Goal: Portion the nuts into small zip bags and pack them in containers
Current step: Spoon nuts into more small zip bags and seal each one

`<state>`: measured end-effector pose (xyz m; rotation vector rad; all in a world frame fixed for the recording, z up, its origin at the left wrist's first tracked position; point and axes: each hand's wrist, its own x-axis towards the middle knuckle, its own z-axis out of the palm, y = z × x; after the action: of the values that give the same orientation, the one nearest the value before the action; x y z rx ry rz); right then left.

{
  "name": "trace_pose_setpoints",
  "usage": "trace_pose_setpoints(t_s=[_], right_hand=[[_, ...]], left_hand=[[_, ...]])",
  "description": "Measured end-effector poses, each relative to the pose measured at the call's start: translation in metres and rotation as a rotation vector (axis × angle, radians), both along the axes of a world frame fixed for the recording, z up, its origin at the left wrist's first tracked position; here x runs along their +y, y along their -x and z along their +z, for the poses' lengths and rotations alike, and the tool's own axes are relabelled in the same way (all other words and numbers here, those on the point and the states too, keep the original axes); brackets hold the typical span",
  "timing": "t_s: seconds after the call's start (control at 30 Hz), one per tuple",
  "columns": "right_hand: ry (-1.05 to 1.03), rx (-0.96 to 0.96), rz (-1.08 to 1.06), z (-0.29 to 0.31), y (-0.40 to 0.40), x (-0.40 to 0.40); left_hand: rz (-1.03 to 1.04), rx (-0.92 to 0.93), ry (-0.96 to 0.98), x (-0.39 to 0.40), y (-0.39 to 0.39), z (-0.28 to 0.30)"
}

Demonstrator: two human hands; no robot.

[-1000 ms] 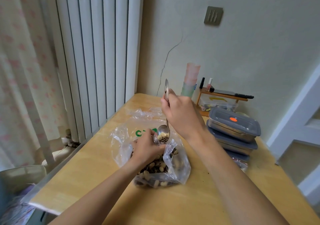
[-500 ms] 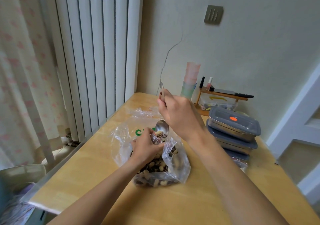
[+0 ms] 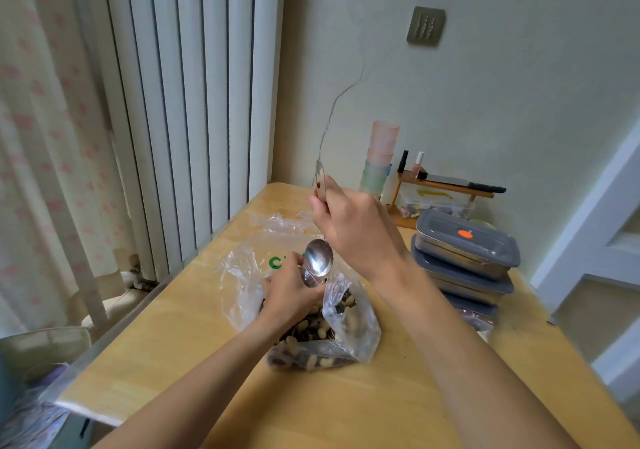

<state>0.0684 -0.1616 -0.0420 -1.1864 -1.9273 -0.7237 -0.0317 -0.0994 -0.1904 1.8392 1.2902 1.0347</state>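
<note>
The right hand [image 3: 356,232] gripped the handle of a shiny metal spoon [image 3: 319,262], held nearly upright with its empty-looking bowl pointing down and its handle tip rising above the knuckles. The spoon's bowl hung just over the left hand [image 3: 290,293], whose fingers were curled round something small and clear at the mouth of a large crumpled transparent plastic bag with green print [image 3: 349,324]; whether that was a small zip bag could not be told. The large bag lay on the light wooden tabletop [image 3: 194,327], holding a heap of pale and dark mixed nuts [image 3: 311,331] in its lower part. To the right, near the wall, stood a stack of steel containers with grey lids [image 3: 465,251], the top lid bearing an orange spot. Behind them sat a small wooden rack [image 3: 446,190] with little bottles, and beside it a stack of pink and green plastic cups [image 3: 381,158].
</note>
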Motion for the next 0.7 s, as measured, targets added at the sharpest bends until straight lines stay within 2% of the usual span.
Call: trace_pose_setpoints(t_s=[0.2,0.33,0.5,0.7], right_hand=[[-0.023,0.029,-0.087,-0.005,-0.008,-0.003],[0.191,0.072,-0.164,-0.026,-0.027,0.007],[0.330,0.090,-0.128,-0.050,-0.035,0.007],[0.343,0.190,-0.071,-0.063,-0.037,0.005]], left_hand=[[0.097,0.080,-0.029,0.002,0.007,0.005],[0.128,0.090,0.012,0.007,0.013,0.013],[0.098,0.115,-0.013,0.008,0.009,0.012],[0.120,0.104,0.001,0.008,0.012,0.009]])
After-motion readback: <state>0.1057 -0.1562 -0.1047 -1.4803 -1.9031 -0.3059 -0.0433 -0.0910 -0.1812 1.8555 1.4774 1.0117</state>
